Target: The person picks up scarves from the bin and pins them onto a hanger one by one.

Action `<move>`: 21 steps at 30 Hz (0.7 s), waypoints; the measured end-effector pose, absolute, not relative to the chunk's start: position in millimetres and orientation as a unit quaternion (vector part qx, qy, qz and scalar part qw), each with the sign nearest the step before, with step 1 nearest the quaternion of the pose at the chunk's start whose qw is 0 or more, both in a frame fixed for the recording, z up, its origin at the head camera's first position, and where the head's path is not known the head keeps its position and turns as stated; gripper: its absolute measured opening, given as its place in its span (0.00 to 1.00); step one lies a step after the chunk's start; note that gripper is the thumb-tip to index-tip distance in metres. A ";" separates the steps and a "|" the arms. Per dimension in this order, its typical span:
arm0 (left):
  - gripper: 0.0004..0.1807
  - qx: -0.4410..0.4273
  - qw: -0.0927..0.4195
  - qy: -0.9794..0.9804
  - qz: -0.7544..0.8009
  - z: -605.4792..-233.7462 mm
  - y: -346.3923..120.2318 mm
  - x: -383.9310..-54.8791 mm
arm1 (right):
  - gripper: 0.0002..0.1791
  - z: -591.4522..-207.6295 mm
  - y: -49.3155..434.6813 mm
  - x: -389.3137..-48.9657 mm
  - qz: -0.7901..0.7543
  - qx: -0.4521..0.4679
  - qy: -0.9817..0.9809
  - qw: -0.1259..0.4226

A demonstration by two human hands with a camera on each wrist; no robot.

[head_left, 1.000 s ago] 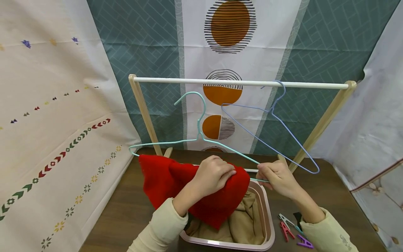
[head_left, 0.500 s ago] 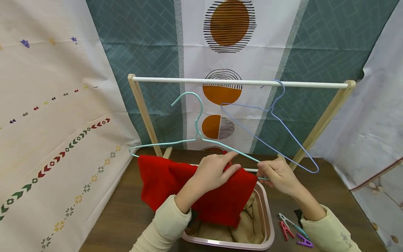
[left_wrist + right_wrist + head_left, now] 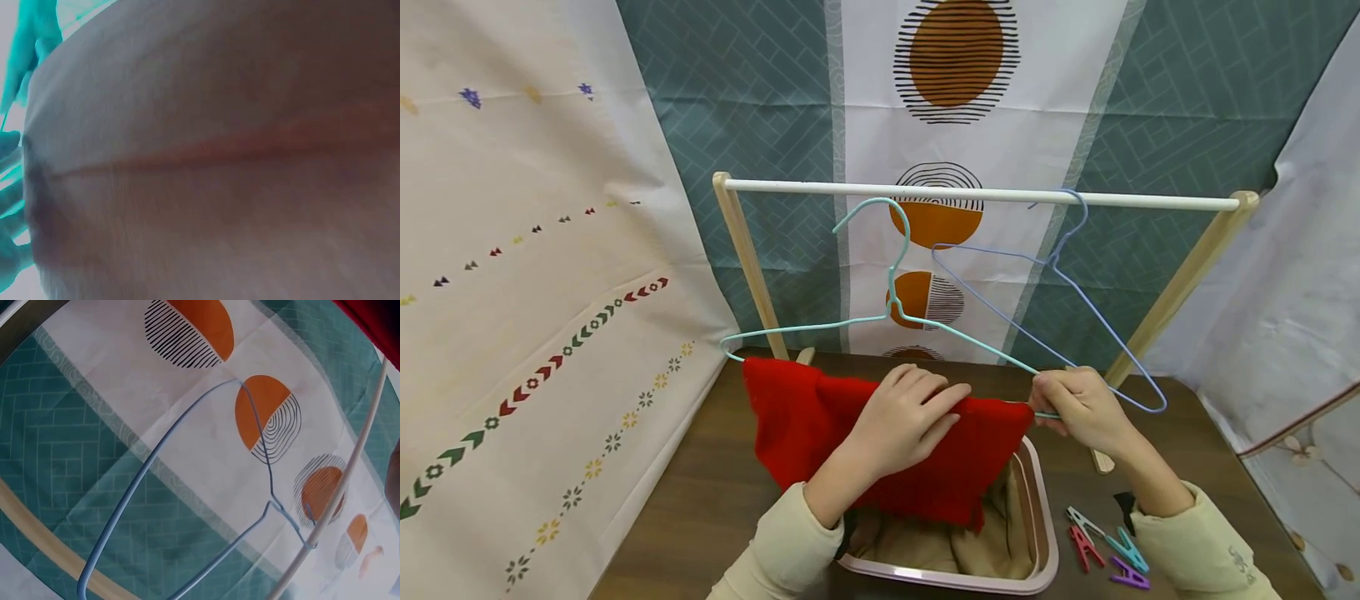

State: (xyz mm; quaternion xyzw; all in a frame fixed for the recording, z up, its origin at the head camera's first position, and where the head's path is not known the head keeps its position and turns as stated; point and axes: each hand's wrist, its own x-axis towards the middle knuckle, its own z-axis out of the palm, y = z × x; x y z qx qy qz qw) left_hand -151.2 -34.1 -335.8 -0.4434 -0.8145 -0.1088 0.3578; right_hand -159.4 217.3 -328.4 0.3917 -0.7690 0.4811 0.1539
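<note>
A red cloth (image 3: 970, 467) hangs folded over the lower bar of a mint-green wire hanger (image 3: 970, 337). My left hand (image 3: 898, 421) grips the cloth's top edge near its middle, fingers bent over the bar. At the hanger's right corner, my right hand (image 3: 1082, 408) pinches the wire between thumb and fingers, close to the cloth's right end. The hanger's hook points up, in front of the rack's rail. In the left wrist view, blurred fabric (image 3: 212, 206) fills most of the picture, with oddly coloured fingers at the left edge. A red edge of cloth (image 3: 375, 328) shows in the right wrist view.
A rack with a white rail (image 3: 820, 188) and wooden legs stands behind, a blue hanger (image 3: 1105, 321) hooked on its right part. Below the cloth sits a pink basket (image 3: 1047, 533) with brown cloth (image 3: 1000, 542). Several clothespins (image 3: 1127, 550) lie right of it on the table (image 3: 677, 508).
The cloth's right end has been drawn rightward along the bar, almost to my right hand. My left hand's fingers lifted and straightened, then bent over the cloth again. The hanger shifted slightly up and right.
</note>
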 end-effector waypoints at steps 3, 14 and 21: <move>0.15 -0.443 0.393 -0.792 -0.147 -336.6 -50.3 -147.4 | 0.21 -328.2 219.4 -159.2 0.491 0.393 -0.763 0.150; 0.11 -0.319 0.529 -0.738 -0.273 -342.9 -127.2 -144.9 | 0.20 -328.0 224.4 -159.7 0.523 0.395 -0.741 0.144; 0.16 -0.129 0.468 -0.807 -0.335 -358.9 -178.4 -154.1 | 0.21 -326.1 225.2 -159.2 0.522 0.383 -0.749 0.144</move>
